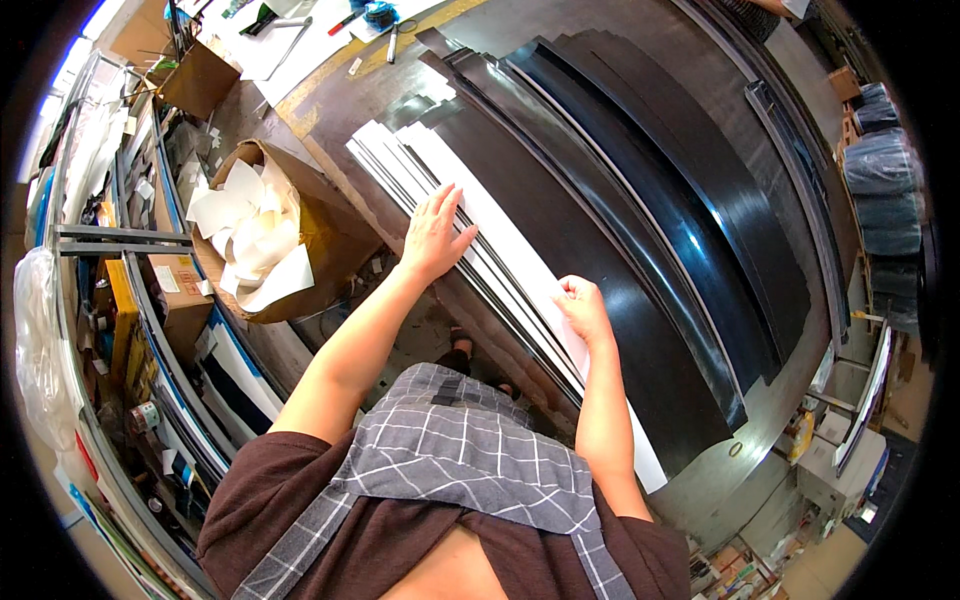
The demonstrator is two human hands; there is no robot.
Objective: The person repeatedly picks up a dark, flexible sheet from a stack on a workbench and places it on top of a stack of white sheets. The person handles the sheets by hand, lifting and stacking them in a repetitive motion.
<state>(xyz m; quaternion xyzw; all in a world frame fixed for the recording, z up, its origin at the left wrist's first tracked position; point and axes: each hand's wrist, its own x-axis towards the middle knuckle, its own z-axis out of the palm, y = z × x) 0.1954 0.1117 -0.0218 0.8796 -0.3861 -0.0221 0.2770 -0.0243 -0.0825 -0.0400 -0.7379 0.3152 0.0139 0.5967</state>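
Observation:
Long white strips (380,155) lie along the near edge of the work table, with thin dark lines between them. My left hand (435,235) rests flat on these strips, fingers stretched and thumb out to the side. Farther right, my right hand (586,312) is closed, thumb and fingers pinching the edge of a wider white strip (490,205). This strip runs from the table's far left down past my right forearm. Its near end (648,470) shows beside that arm. Just beyond it lies a broad matte black sheet (560,235).
Stacked glossy black sheets (690,235) cover the table's middle. A dark bar (800,200) lies toward the right. Left of me stand a cardboard box (335,215) of white scraps and a loaded rack (125,240). Pens (391,45) and paper lie at the far left.

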